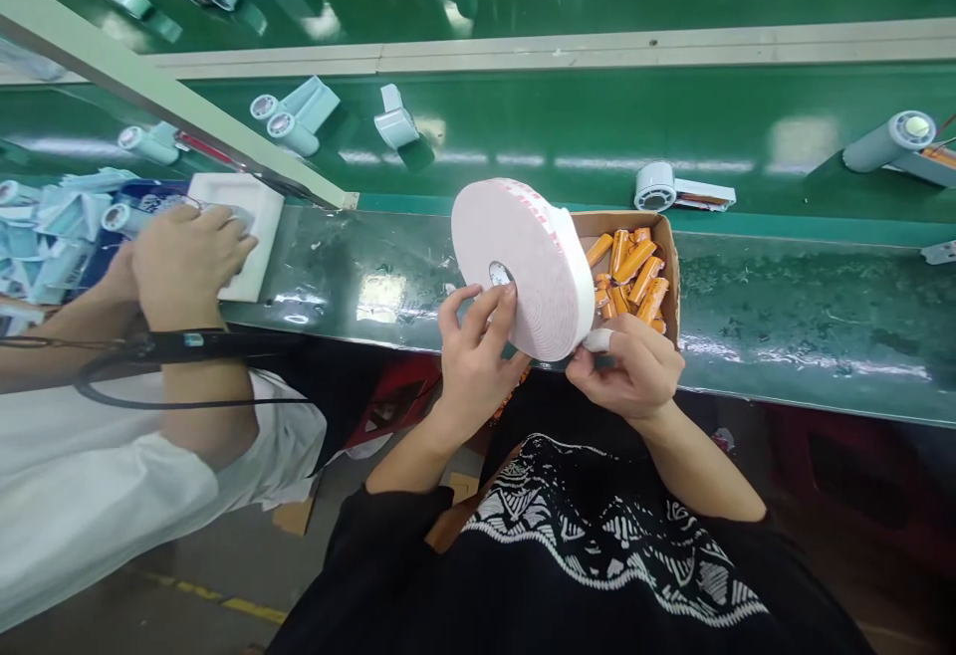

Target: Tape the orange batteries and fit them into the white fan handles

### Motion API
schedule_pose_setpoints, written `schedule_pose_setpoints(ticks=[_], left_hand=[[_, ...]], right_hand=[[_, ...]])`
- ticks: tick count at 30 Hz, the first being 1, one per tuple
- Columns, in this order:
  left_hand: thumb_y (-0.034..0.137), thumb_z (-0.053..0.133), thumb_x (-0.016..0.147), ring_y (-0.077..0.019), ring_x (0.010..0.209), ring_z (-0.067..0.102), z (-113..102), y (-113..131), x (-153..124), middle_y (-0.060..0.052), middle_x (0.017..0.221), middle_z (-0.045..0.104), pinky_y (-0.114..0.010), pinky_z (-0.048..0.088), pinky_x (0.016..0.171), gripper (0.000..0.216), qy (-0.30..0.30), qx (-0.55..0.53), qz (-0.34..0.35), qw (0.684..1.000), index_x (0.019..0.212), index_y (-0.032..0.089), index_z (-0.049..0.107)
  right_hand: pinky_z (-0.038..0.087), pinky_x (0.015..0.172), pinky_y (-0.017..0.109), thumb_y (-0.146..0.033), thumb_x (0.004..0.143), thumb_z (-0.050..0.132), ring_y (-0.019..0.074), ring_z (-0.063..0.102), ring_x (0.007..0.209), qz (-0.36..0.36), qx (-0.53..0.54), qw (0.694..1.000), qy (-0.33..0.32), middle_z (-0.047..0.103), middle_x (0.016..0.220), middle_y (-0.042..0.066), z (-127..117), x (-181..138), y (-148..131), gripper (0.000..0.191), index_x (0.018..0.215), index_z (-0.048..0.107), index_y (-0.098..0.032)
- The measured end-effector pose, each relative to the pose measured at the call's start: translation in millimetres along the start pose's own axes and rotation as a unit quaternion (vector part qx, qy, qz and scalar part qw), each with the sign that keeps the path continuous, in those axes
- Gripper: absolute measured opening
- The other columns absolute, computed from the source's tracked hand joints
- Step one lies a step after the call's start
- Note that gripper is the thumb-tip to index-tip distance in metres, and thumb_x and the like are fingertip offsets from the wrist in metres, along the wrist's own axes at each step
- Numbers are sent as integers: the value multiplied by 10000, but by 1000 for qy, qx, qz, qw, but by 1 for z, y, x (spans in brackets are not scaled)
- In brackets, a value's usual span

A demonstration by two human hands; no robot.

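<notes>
A large roll of white foam tape (515,257) stands tilted at the bench edge, with red print along part of its rim. My left hand (478,346) grips it near the core, fingers at the centre hole and thumb low on its face. At the roll's lower right, my right hand (631,366) is closed in a pinch on the tape's edge or loose end. A white covering or piece of tape shows at a right fingertip. Just behind that hand, a cardboard box (674,277) holds several orange-wrapped cylindrical batteries (634,262), partly hidden by the roll.
Pale blue plastic housings (395,122) lie scattered on the green conveyor (508,122). One housing (657,185) rests right behind the box. On the left, a co-worker's hands (186,257) work over a white block (254,257) beside piled parts (60,227). A slanted metal bar (171,103) crosses there.
</notes>
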State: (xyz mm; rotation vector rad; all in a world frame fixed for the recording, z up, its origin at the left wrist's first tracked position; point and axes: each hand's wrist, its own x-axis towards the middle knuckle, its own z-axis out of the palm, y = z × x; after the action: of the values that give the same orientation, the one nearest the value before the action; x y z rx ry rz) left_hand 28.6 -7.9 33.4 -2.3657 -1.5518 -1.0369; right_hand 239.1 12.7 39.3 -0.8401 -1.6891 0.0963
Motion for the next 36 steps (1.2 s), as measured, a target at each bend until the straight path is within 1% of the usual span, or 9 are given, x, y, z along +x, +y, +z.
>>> schedule_pose_setpoints(ticks=[5,11,16,20,24,26,30,34,36], left_hand=[[195,848,903,-341,1343,544,-7,2,3,-129,1394,674,-562,483,1177,989,-55,-50,-12,997,1731,318,321],[408,924,862,-364,1361,501,-3,-14,0,-137,1446,618,-584,466,1194,1028,-70,-40,-61,995,1716,309,360],[572,906,880,-363,1432,468,-8,-31,0,-137,1503,562,-567,478,1214,923,-63,-67,-92,992,1646,320,457],[506,847,946,-350,1427,505,-14,-40,-6,-120,1458,587,-549,460,1234,719,-70,-56,-67,994,1561,322,524],[451,816,959,-357,1438,496,-11,-40,-15,-132,1458,588,-551,461,1220,697,-63,-45,-62,995,1566,311,502],[413,810,954,-364,1426,503,-8,-38,-16,-135,1446,598,-550,463,1208,694,-60,-45,-50,996,1564,305,497],[352,829,922,-372,1408,515,-7,-35,-14,-133,1420,618,-546,451,1211,731,-58,-43,-32,997,1565,312,483],[274,840,880,-373,1406,503,-6,-34,-14,-134,1426,623,-542,451,1211,800,-54,-30,-25,998,1584,318,462],[208,813,863,-370,1400,491,-3,-34,-14,-138,1421,632,-540,453,1203,803,-51,-26,-21,998,1583,308,474]], right_hand=[[438,482,287,-151,857,669,122,506,522,-73,-28,997,12,564,622,-58,-1,2,5,206,836,501,-268],[415,480,295,-172,893,688,127,468,536,-197,84,973,-81,473,606,-51,1,-4,4,315,701,457,-266],[430,546,299,-270,993,712,123,531,578,-244,127,907,-319,543,643,-51,2,-16,-11,324,713,551,-243],[437,625,297,-336,1032,742,136,640,680,-75,117,833,-535,733,790,-27,-18,10,9,175,901,716,-222],[459,773,347,-150,1038,676,216,698,883,4,-90,868,-488,802,942,84,-19,40,48,106,1023,778,-173],[456,822,378,-55,960,711,256,699,928,-12,-173,845,-506,808,911,127,-8,44,63,124,969,798,-144],[481,870,397,-58,909,775,266,707,934,-17,-131,825,-550,778,777,94,7,45,77,144,819,794,-169],[595,939,409,-254,984,770,239,748,1042,127,82,925,-350,824,1073,57,-13,48,78,231,1212,805,-243],[648,961,412,-364,988,788,219,777,1069,215,207,930,-214,812,1187,45,-24,47,74,390,1363,737,-270]])
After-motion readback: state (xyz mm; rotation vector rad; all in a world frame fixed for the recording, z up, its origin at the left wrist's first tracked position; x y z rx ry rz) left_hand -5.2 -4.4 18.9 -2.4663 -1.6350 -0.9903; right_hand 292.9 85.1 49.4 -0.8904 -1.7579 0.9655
